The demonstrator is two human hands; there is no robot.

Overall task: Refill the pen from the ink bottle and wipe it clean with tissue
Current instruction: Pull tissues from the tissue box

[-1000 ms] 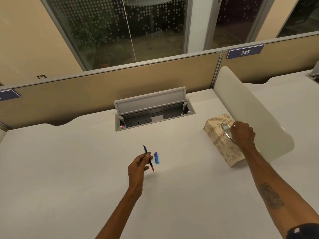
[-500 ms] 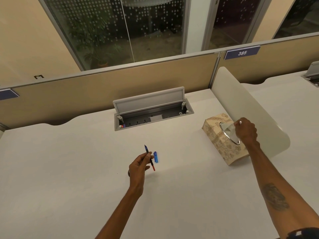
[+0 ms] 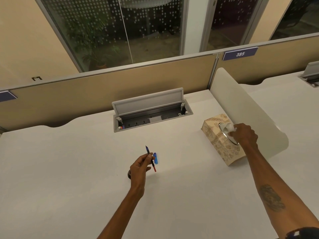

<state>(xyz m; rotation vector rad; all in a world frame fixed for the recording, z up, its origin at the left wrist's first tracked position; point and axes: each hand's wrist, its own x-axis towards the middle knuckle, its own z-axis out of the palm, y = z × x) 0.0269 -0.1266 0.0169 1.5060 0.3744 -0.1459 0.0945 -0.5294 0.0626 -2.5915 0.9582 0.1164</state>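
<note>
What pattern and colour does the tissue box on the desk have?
The tissue box is cream with a tan-gold leaf and floral print, seen in the head view.

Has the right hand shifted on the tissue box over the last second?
Yes. The right hand has slid toward the near end of the tissue box's opening, its fingers now pinching white tissue.

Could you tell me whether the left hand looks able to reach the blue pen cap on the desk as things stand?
Probably yes: the blue pen cap lies on bare desk right beside the left hand, with nothing between them. That hand is already holding the pen, though, so its fingers are occupied.
</note>
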